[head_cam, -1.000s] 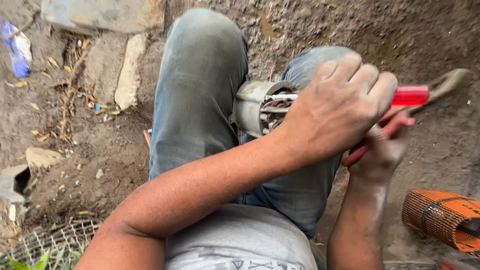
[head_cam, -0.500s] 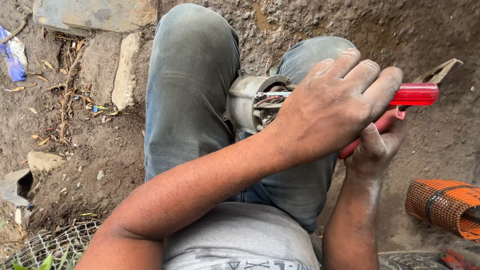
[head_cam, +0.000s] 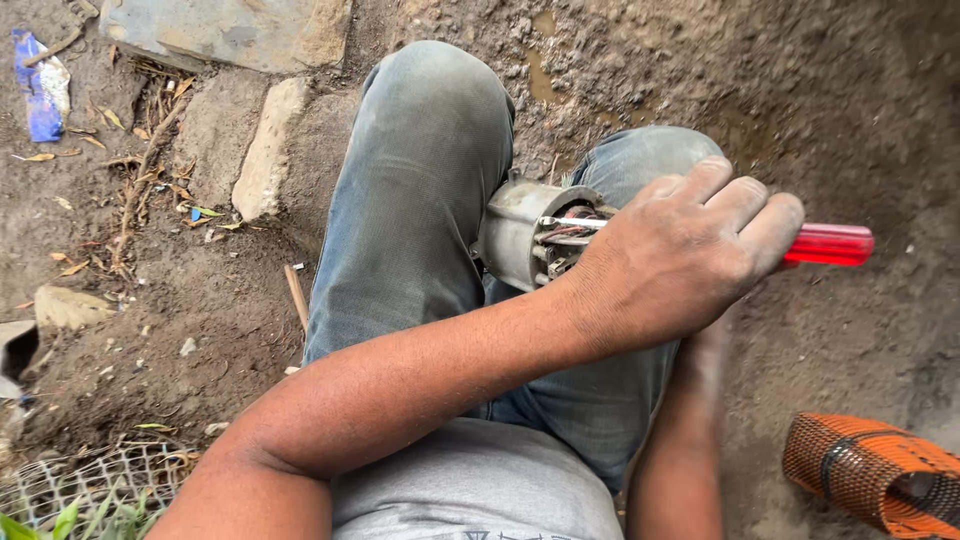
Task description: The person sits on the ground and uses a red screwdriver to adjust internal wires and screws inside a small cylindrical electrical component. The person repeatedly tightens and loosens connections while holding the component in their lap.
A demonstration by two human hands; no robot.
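Fingers [head_cam: 735, 205] of left hand [head_cam: 680, 260] are curled around red-handled screwdriver [head_cam: 828, 244] | right hand hidden, grip cannot be told | grey metal cylinder [head_cam: 520, 235], wiring exposed, is wedged between jeans-clad knees [head_cam: 430, 110].

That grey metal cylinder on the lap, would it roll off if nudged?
Probably: the metal cylinder is round and lies on its side between the knees. It looks heavy for its size, and stiff. The left hand on it likely steadies it.

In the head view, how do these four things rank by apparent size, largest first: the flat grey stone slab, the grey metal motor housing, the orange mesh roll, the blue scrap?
1. flat grey stone slab, though cut off by the frame
2. and 3. orange mesh roll and grey metal motor housing: look alike, both partly hidden, unranked
4. blue scrap
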